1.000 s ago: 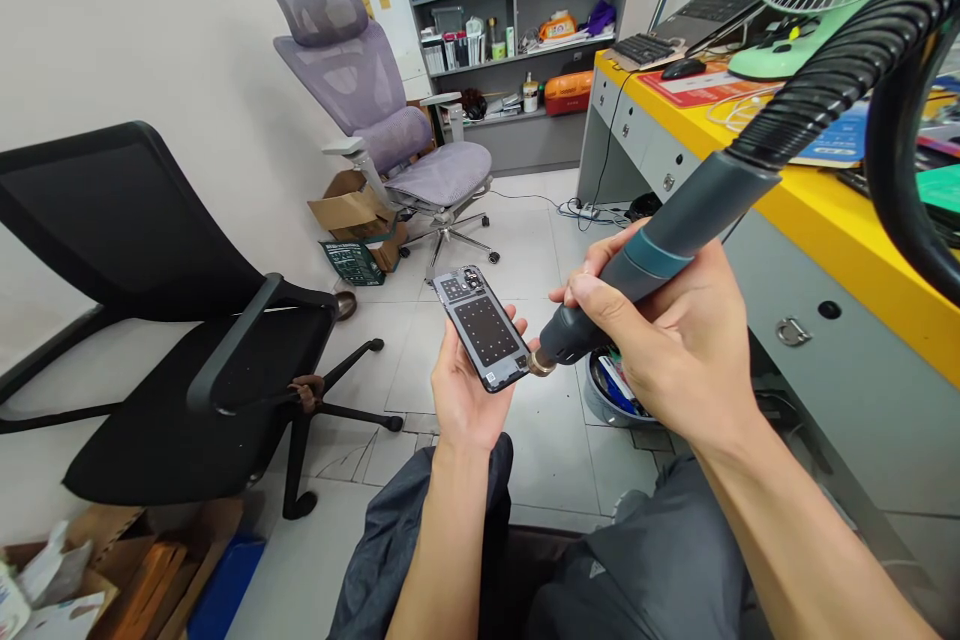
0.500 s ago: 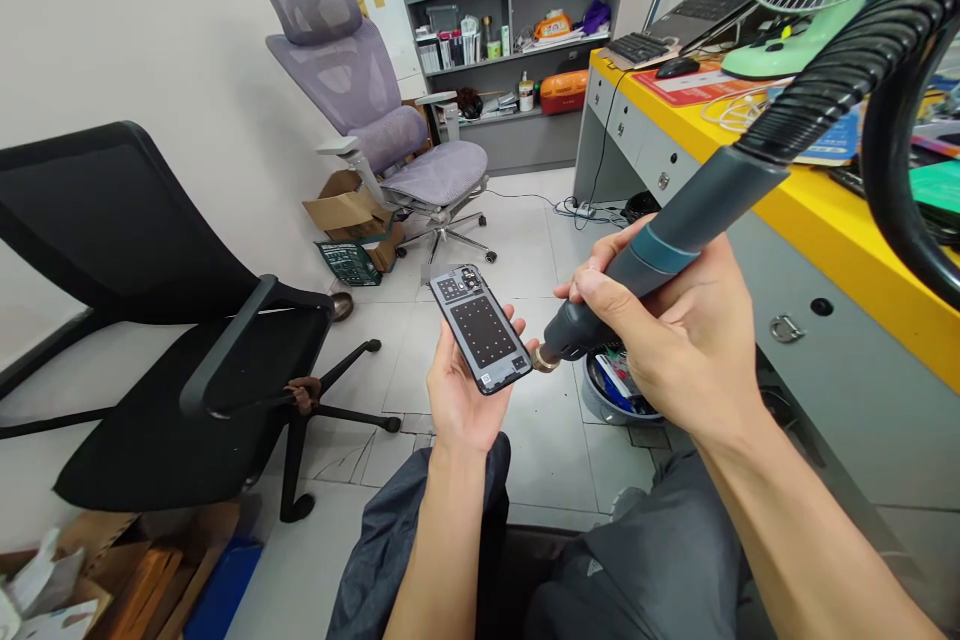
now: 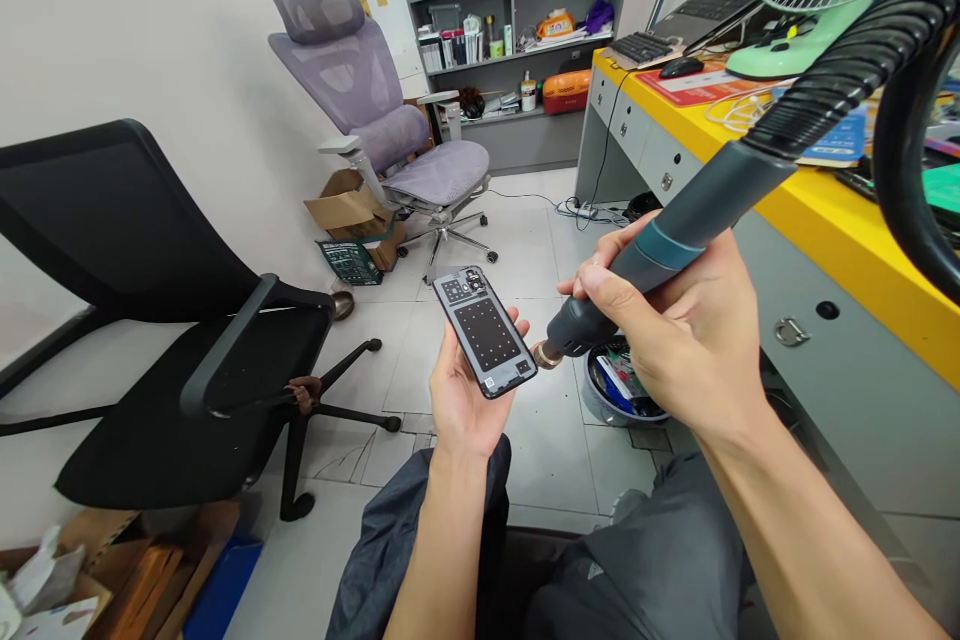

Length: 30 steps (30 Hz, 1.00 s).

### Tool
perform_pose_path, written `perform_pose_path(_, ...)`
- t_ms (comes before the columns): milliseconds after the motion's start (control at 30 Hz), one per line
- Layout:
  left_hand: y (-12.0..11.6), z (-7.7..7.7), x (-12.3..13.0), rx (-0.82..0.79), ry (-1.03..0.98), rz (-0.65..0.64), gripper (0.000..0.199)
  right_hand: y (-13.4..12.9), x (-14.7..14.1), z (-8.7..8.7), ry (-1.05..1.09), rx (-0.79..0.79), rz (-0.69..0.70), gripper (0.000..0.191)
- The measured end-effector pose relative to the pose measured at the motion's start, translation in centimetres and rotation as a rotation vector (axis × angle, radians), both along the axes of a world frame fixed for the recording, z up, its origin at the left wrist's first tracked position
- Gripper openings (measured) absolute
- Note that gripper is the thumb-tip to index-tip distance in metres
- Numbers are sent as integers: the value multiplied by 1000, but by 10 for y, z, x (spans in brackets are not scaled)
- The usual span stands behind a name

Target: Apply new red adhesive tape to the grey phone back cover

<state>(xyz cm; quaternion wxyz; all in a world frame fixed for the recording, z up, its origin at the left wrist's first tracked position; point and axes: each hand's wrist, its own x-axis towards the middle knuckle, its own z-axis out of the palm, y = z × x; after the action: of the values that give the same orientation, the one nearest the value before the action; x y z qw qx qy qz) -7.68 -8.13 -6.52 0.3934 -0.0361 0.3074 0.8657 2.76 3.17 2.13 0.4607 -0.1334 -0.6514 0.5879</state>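
My left hand [image 3: 472, 415] is wrapped around a phone back cover [image 3: 486, 332], held over my lap with its inner side up, showing a black dotted pad and a camera cutout at the far end. My right hand [image 3: 675, 330] grips a hot air gun handpiece [image 3: 660, 245], dark grey with a teal ring. Its metal nozzle [image 3: 547, 355] points down-left at the cover's near right corner; whether they touch, I cannot tell. From the handpiece, a black ribbed hose [image 3: 847, 75] runs up to the right.
Right of me stands a yellow-topped desk [image 3: 840, 250] bearing a green fan [image 3: 780, 50]. A bin [image 3: 611, 405] full of scraps sits below the handpiece. On the left is a black chair [image 3: 172, 400]; farther back are a purple chair [image 3: 435, 170] and a grey shelf [image 3: 517, 145].
Both hands, with the cover and handpiece, sit very slightly farther right in view; the background shifts a little too. The grips are the same.
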Motion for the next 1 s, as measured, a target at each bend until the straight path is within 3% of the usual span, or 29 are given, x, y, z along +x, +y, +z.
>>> perform_pose_path(1000, -5, -10, 13, 12, -71, -64, 42, 12, -11, -1, 47, 4, 36, 28)
